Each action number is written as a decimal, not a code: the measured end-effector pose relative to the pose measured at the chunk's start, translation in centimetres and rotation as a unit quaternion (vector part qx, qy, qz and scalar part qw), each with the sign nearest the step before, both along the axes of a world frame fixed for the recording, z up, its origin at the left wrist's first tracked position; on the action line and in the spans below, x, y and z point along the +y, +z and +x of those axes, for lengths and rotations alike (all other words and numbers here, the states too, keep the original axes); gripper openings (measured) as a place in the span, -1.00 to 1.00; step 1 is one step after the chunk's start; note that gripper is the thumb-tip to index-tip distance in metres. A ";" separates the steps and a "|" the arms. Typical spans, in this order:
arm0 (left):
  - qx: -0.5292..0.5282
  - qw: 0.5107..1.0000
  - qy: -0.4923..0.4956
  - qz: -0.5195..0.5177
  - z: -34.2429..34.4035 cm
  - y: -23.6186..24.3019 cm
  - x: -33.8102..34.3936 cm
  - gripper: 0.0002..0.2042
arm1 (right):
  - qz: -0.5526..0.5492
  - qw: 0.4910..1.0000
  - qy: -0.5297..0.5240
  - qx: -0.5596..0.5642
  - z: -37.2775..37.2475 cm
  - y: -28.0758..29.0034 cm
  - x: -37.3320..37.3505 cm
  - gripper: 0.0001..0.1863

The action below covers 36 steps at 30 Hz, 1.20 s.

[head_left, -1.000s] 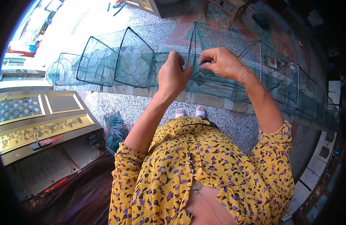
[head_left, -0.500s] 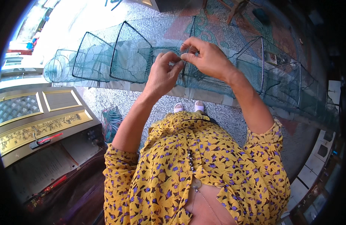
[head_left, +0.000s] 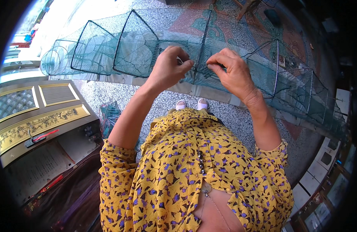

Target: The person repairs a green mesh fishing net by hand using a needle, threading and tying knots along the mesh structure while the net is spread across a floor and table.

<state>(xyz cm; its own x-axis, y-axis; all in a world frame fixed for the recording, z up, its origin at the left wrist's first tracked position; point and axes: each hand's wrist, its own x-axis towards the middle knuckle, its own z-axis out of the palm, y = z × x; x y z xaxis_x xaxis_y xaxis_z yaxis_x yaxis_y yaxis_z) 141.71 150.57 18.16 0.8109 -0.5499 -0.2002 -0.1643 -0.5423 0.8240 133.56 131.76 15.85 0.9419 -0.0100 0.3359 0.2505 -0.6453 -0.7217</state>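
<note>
Across the far side: green net cage, stretched left to right | your left hand curled before it, grip cannot be told | your right hand: thumb and forefinger nearly together, hold cannot be told

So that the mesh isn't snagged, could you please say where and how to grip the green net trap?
I'd probably pinch the net trap by its central dark frame bar, coming from the near side: it's slim, straight and runs toward that side; the mesh looks thin.
</note>
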 end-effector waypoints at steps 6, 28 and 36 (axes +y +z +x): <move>0.019 0.999 0.002 -0.026 -0.5 0.1 -0.6 -0.86 | 0.187 0.978 0.014 0.093 0.3 -0.7 0.8 -0.86; 0.272 0.942 0.025 -0.195 2.3 1.9 2.1 -0.85 | -0.042 0.997 0.020 -0.067 1.3 1.7 4.5 -0.84; 0.368 0.861 0.101 -0.336 2.4 0.1 3.4 -0.92 | -0.011 0.998 0.056 -0.042 2.4 1.6 4.0 -0.84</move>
<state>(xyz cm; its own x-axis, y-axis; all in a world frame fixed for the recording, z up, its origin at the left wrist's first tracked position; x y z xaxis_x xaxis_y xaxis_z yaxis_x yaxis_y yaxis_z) 144.09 153.96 18.23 0.6936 -0.6040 -0.3925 0.5778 0.1412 0.8038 135.99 135.80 17.42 0.9056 0.1011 0.4120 0.3799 -0.6254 -0.6816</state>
